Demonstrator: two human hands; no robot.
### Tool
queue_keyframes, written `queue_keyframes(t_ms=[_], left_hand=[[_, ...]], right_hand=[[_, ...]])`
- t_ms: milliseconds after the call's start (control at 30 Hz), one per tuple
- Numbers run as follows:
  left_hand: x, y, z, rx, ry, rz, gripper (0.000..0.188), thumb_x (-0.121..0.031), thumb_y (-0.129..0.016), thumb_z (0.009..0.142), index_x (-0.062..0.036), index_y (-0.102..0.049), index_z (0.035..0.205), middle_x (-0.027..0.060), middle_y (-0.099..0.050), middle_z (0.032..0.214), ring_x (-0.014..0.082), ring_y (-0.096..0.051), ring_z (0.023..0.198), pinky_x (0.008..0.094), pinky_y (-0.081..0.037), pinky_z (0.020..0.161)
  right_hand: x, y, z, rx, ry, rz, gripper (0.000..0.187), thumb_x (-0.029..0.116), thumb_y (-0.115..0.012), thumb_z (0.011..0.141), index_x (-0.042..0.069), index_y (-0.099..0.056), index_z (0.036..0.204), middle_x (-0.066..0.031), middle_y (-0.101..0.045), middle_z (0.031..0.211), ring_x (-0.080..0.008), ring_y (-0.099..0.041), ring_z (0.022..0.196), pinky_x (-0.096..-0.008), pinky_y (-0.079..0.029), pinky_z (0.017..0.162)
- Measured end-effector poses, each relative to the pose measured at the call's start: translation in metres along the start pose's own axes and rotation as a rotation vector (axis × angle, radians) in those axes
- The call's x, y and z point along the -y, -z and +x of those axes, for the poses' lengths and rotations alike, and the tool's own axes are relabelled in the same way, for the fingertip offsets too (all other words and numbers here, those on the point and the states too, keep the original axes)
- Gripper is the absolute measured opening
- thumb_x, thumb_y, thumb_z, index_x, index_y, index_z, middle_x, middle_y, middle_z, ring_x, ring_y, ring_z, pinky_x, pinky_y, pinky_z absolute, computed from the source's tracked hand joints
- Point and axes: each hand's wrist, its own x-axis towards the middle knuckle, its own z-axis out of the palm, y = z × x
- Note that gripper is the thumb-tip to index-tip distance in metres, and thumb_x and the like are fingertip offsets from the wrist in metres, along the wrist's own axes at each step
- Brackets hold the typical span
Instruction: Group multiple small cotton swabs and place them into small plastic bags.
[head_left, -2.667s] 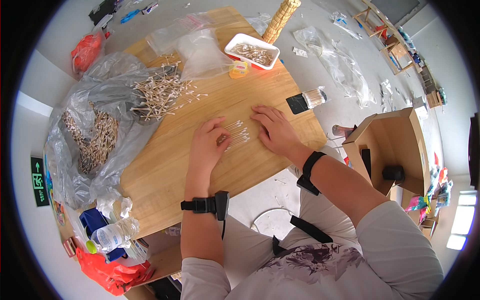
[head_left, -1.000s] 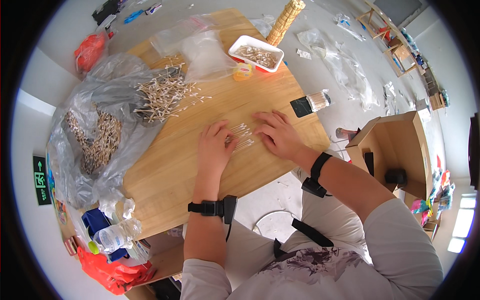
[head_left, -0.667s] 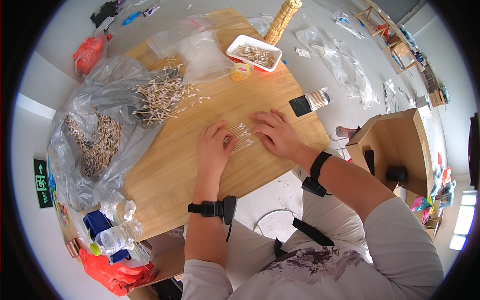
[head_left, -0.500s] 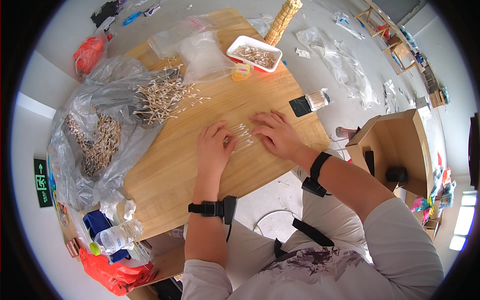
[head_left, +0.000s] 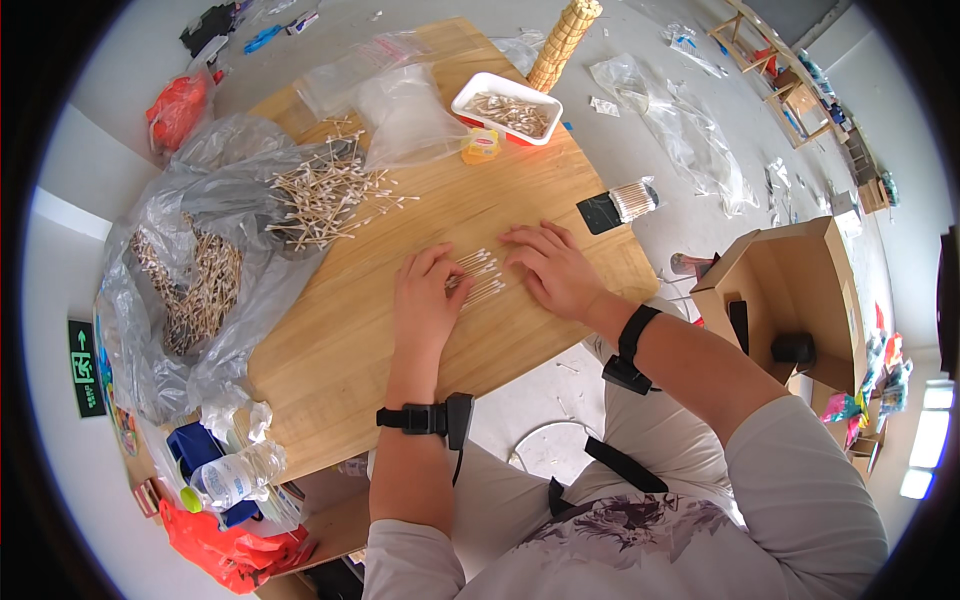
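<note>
White-tipped, pale tan cotton swabs (head_left: pixel 482 282). Honey-tan bench (head_left: pixel 330 400), streaky wood grain. White tray (head_left: pixel 487 80), red lower side. Yellow-orange packet (head_left: pixel 482 148), black card (head_left: pixel 598 213). Black wrist strap (head_left: pixel 408 418), brown carton (head_left: pixel 815 270), bright green bottle cap (head_left: pixel 190 498), red bag (head_left: pixel 225 550). Pale grey shirt (head_left: pixel 800 500), dark purplish floral print.

White-tipped wooden swabs (head_left: pixel 486 276) lie on a brown wooden table (head_left: pixel 340 360), right of a grey plastic bag (head_left: pixel 265 262), before a red-and-white rectangular tray (head_left: pixel 487 82).
</note>
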Motion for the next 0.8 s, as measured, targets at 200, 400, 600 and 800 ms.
queue_keyframes(t_ms=[200, 400, 600, 800], left_hand=[[0.0, -0.0009, -0.0007, -0.003, 0.009, -0.006, 0.019, -0.012, -0.086, 0.077, -0.0065, -0.071, 0.087, 0.0093, -0.072, 0.122, 0.0346, -0.064, 0.106, 0.0444, -0.051, 0.093], [0.0025, -0.001, -0.0017, -0.009, 0.016, -0.019, 0.018, -0.013, -0.086, 0.077, -0.0064, -0.072, 0.088, 0.0091, -0.072, 0.123, 0.034, -0.064, 0.107, 0.044, -0.051, 0.093], [0.0019, -0.0005, -0.0009, 0.007, 0.023, -0.038, 0.019, -0.013, -0.086, 0.077, -0.0064, -0.072, 0.088, 0.0094, -0.072, 0.123, 0.0345, -0.063, 0.108, 0.0441, -0.051, 0.095], [0.0037, 0.0007, -0.0019, 0.019, 0.031, -0.069, 0.02, -0.013, -0.087, 0.076, -0.0061, -0.072, 0.088, 0.0091, -0.071, 0.125, 0.0341, -0.063, 0.109, 0.0439, -0.051, 0.095]], right_hand=[[0.0032, 0.0015, 0.0005, -0.01, -0.035, 0.007, 0.029, 0.004, -0.064, 0.087, 0.011, -0.059, 0.115, -0.0061, -0.058, 0.142, -0.0268, -0.048, 0.141, -0.0539, -0.033, 0.122], [0.004, 0.0, 0.0015, -0.035, -0.04, -0.002, 0.033, 0.005, -0.064, 0.087, 0.011, -0.06, 0.118, -0.0061, -0.06, 0.139, -0.0258, -0.05, 0.139, -0.0526, -0.034, 0.121], [0.0031, -0.0005, 0.001, -0.04, -0.045, -0.018, 0.036, 0.006, -0.063, 0.087, 0.01, -0.06, 0.122, -0.0057, -0.06, 0.139, -0.0253, -0.05, 0.139, -0.0522, -0.034, 0.122], [0.0031, -0.0006, 0.0009, -0.033, -0.048, -0.016, 0.037, 0.006, -0.063, 0.087, 0.011, -0.06, 0.124, -0.0058, -0.059, 0.14, -0.0254, -0.05, 0.139, -0.0524, -0.033, 0.122]])
